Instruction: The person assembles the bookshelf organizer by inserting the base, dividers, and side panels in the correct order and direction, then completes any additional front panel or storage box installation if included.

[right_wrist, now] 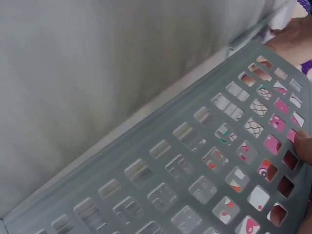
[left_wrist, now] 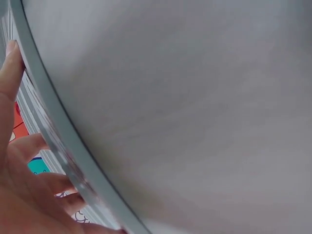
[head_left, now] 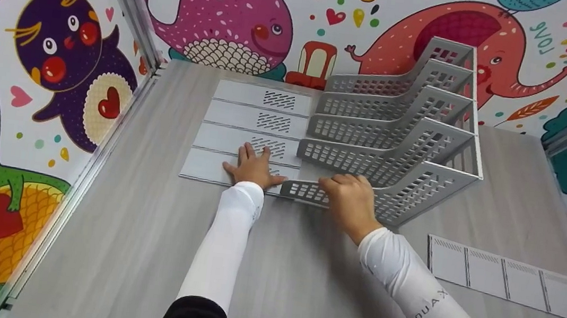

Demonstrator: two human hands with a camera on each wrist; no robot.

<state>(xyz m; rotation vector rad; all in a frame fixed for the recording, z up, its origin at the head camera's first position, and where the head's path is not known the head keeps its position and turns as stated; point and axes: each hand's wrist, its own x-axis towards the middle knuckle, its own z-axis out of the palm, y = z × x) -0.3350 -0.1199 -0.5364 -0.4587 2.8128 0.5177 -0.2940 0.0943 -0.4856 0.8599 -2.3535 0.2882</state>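
Note:
A grey plastic file rack point(head_left: 437, 99) with perforated dividers stands on the tabletop, its low ends facing left. My right hand point(head_left: 353, 201) grips the upper edge of the nearest divider point(head_left: 304, 190), its thumb and fingertips partly hidden. The right wrist view shows that divider point(right_wrist: 161, 161) close up, with fingertips at its edge. To the left, a flat grey panel point(head_left: 221, 138) with slotted patches lies against the low ends of the dividers. My left hand point(head_left: 253, 169) rests on its near right corner, fingers spread, the thumb close to the nearest divider's tip.
A smaller flat panel point(head_left: 510, 281) in several sections lies at the right on the wood-grain table point(head_left: 110, 224). Walls with cartoon animals point(head_left: 235, 20) enclose the back and sides, with metal frame posts point(head_left: 130, 3) at the corners.

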